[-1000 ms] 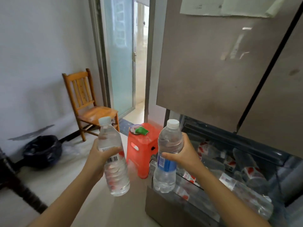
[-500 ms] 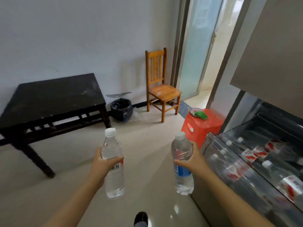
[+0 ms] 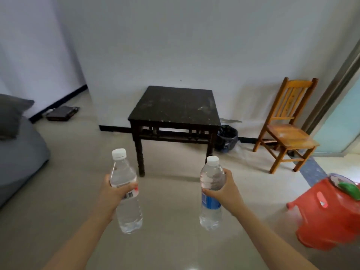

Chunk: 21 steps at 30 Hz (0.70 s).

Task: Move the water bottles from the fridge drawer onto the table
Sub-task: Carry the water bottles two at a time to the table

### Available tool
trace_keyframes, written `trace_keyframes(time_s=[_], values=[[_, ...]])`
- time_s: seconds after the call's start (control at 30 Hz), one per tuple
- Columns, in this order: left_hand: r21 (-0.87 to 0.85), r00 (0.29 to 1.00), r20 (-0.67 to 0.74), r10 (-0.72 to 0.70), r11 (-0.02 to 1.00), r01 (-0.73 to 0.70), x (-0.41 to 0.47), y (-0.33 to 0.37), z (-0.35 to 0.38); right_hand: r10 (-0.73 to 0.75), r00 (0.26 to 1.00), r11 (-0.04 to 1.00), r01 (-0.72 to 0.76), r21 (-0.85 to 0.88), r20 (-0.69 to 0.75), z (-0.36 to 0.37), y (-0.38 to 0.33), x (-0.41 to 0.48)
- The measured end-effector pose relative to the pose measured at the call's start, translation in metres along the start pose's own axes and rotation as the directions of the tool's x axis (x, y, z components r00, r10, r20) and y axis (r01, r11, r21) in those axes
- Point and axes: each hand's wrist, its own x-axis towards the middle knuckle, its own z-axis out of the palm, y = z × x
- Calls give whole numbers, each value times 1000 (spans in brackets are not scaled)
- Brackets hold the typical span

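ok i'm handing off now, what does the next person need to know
Left hand grips a red-label bottle upright; right hand grips a blue-label bottle upright.
Both bottles are in the air, short of the dark table ahead.
Done: these two are out of the drawer.
Left: set both on the table.
Fridge out of view; bottles remaining there unknown.

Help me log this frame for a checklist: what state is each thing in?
Left hand: grips the red-labelled bottle, upright, capped.
Right hand: grips the blue-labelled bottle, upright, capped.
Dark table: upright on its legs.
Wooden chair: upright.
Red stool: upright, green item on top.
Bin: lined with black bag.
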Motion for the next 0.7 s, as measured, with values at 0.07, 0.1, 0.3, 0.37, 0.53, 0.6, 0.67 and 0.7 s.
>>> trace_keyframes(time_s=[0.07, 0.1, 0.3, 0.37, 0.53, 0.6, 0.67, 0.7], values=[[3, 999, -37, 8, 1000, -8, 11, 2, -44, -16, 999, 1000, 16, -11, 32, 43, -22, 12], [3, 999, -50, 17, 1000, -17, 19, 4, -72, -27, 999, 1000, 28, -15, 32, 69, -34, 19], [9, 991, -110, 72, 997, -72, 81, 13, -206, -69, 997, 998, 68, 16, 21, 200, -95, 44], [10, 988, -124, 94, 996, -93, 99, 17, -234, -74, 997, 997, 74, 23, 24, 230, -111, 47], [-68, 986, -142, 86, 993, -96, 143, 19, -289, -68, 997, 998, 69, -7, 44, 287, -144, 68], [-91, 987, -138, 83, 991, -96, 155, 19, -295, -74, 996, 997, 76, -23, 56, 295, -154, 78], [-104, 988, -136, 69, 991, -83, 172, 14, -303, -75, 995, 995, 79, -57, 60, 306, -159, 93], [-110, 988, -139, 62, 991, -77, 181, 12, -306, -82, 995, 994, 86, -72, 58, 310, -160, 102]])
